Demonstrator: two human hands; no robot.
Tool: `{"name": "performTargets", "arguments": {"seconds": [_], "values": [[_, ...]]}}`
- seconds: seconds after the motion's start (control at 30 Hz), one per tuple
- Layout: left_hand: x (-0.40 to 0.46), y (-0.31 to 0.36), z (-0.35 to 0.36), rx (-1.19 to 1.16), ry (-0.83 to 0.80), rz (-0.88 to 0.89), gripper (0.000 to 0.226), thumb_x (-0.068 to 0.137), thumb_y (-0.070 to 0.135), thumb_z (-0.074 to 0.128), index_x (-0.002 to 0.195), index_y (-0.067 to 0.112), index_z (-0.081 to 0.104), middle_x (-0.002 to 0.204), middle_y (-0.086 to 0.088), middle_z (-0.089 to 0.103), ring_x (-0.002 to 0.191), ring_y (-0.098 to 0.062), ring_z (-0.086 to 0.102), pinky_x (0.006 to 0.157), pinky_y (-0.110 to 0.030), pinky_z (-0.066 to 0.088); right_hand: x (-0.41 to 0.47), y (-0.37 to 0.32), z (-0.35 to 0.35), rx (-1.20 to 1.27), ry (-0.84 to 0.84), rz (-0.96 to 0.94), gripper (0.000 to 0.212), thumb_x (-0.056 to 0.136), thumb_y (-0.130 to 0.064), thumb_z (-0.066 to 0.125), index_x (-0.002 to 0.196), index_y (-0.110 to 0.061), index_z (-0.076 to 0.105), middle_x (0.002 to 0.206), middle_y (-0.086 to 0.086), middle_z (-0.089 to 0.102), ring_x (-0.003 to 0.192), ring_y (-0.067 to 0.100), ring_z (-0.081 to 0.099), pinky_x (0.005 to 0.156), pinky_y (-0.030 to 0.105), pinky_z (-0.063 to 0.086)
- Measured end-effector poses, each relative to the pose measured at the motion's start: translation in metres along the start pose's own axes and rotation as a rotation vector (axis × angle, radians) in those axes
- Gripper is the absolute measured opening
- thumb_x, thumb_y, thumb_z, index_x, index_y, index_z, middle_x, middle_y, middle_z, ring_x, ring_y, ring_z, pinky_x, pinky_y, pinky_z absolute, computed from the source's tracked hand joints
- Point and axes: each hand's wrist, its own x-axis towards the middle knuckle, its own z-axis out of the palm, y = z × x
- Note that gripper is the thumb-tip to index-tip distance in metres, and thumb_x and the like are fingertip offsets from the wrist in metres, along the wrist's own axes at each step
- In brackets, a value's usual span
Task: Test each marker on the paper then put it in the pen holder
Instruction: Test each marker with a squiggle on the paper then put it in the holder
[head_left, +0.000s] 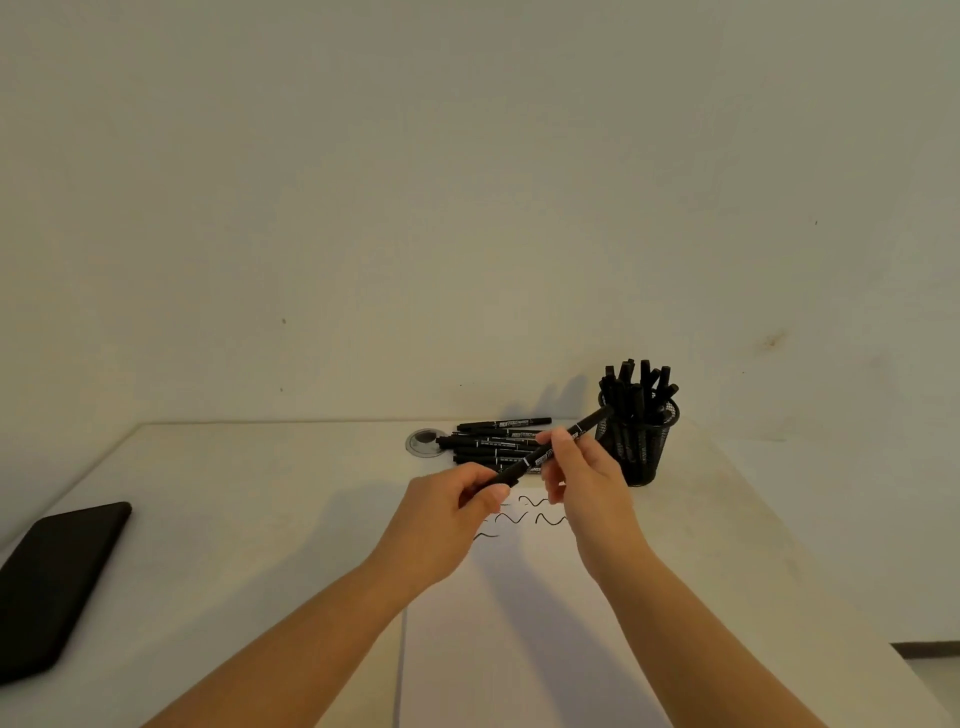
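Observation:
Both hands hold one black marker (540, 457) slantwise above the white paper (519, 623). My left hand (452, 512) pinches its lower left end, and my right hand (582, 478) grips its middle. The marker's upper end points toward the black mesh pen holder (636, 441), which stands at the back right with several markers upright in it. A pile of black markers (496, 441) lies behind the hands near the table's far edge. Black squiggles (540, 518) are drawn on the top of the paper, partly hidden by my hands.
A black phone (52, 587) lies flat on the white table (234, 519) at the left. A round cable grommet (426, 441) sits left of the marker pile. A plain wall rises right behind the table.

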Motion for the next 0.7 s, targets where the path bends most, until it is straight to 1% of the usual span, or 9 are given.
{"name": "performTargets", "arguments": {"seconds": [0.1, 0.17, 0.3, 0.33, 0.4, 0.47, 0.5, 0.6, 0.7], "values": [[-0.007, 0.001, -0.002, 0.082, -0.003, 0.057, 0.012, 0.088, 0.035, 0.054, 0.085, 0.029, 0.064, 0.075, -0.001, 0.065, 0.068, -0.017, 0.058, 0.061, -0.028, 0.045, -0.007, 0.001, 0.006, -0.026, -0.064, -0.008, 0.028, 0.095, -0.027, 0.045, 0.075, -0.019, 0.064, 0.046, -0.009, 0.051, 0.043, 0.0, 0.044, 0.044, 0.011, 0.036], [-0.012, 0.002, -0.004, 0.119, 0.028, 0.069, 0.014, 0.087, 0.037, 0.054, 0.085, 0.029, 0.064, 0.072, 0.0, 0.065, 0.068, -0.017, 0.058, 0.062, -0.035, 0.047, -0.009, 0.003, 0.007, -0.071, -0.047, -0.013, 0.03, 0.094, -0.027, 0.046, 0.071, -0.019, 0.064, 0.043, -0.01, 0.049, 0.042, 0.001, 0.041, 0.043, 0.011, 0.034], [-0.018, 0.001, -0.006, 0.342, 0.166, 0.162, 0.015, 0.086, 0.044, 0.052, 0.089, 0.035, 0.064, 0.072, 0.009, 0.062, 0.069, -0.011, 0.057, 0.058, -0.029, 0.043, -0.013, 0.014, 0.019, -0.022, 0.035, 0.042, 0.032, 0.094, -0.031, 0.045, 0.069, -0.02, 0.061, 0.041, -0.011, 0.043, 0.042, 0.004, 0.037, 0.05, 0.021, 0.033], [-0.02, 0.001, -0.006, 0.407, 0.197, 0.195, 0.016, 0.087, 0.044, 0.052, 0.091, 0.035, 0.064, 0.074, 0.01, 0.061, 0.07, -0.011, 0.056, 0.057, -0.028, 0.04, -0.012, 0.016, 0.021, 0.006, 0.078, 0.062, 0.032, 0.094, -0.031, 0.045, 0.069, -0.02, 0.06, 0.045, -0.01, 0.044, 0.045, 0.007, 0.038, 0.052, 0.023, 0.032], [-0.024, -0.006, -0.011, 0.486, 0.244, 0.244, 0.015, 0.086, 0.042, 0.055, 0.094, 0.034, 0.066, 0.077, 0.01, 0.062, 0.071, -0.013, 0.058, 0.056, -0.026, 0.038, -0.002, 0.016, 0.012, 0.068, 0.238, 0.11, 0.032, 0.094, -0.03, 0.043, 0.068, -0.019, 0.057, 0.057, -0.002, 0.045, 0.053, 0.013, 0.038, 0.054, 0.026, 0.03], [-0.028, -0.019, -0.02, 0.47, 0.256, 0.217, 0.016, 0.086, 0.04, 0.057, 0.095, 0.031, 0.067, 0.077, 0.01, 0.063, 0.069, -0.014, 0.058, 0.058, -0.027, 0.041, 0.01, 0.013, -0.011, 0.091, 0.383, 0.106, 0.03, 0.094, -0.031, 0.043, 0.07, -0.018, 0.056, 0.063, 0.001, 0.045, 0.057, 0.014, 0.038, 0.055, 0.026, 0.03], [-0.029, -0.027, -0.025, 0.433, 0.24, 0.185, 0.017, 0.087, 0.039, 0.056, 0.095, 0.029, 0.066, 0.078, 0.01, 0.063, 0.069, -0.014, 0.057, 0.06, -0.028, 0.043, 0.013, 0.013, -0.022, 0.046, 0.41, 0.077, 0.028, 0.094, -0.031, 0.045, 0.072, -0.018, 0.056, 0.064, 0.002, 0.046, 0.057, 0.014, 0.04, 0.055, 0.027, 0.032], [-0.023, -0.044, -0.026, 0.315, 0.129, 0.114, 0.015, 0.09, 0.035, 0.052, 0.096, 0.026, 0.063, 0.08, 0.011, 0.061, 0.075, -0.013, 0.055, 0.068, -0.032, 0.045, 0.013, 0.022, -0.032, -0.16, 0.309, -0.001, 0.019, 0.086, -0.027, 0.056, 0.07, -0.016, 0.056, 0.058, -0.001, 0.05, 0.052, 0.012, 0.043, 0.051, 0.025, 0.034], [-0.012, -0.05, -0.013, 0.291, 0.048, 0.061, 0.015, 0.093, 0.035, 0.046, 0.095, 0.025, 0.057, 0.08, 0.003, 0.058, 0.076, -0.017, 0.052, 0.065, -0.03, 0.04, 0.009, 0.033, -0.018, -0.27, 0.114, -0.022, 0.016, 0.084, -0.017, 0.06, 0.068, -0.016, 0.056, 0.052, -0.002, 0.052, 0.043, 0.001, 0.046, 0.045, 0.013, 0.038]]}}
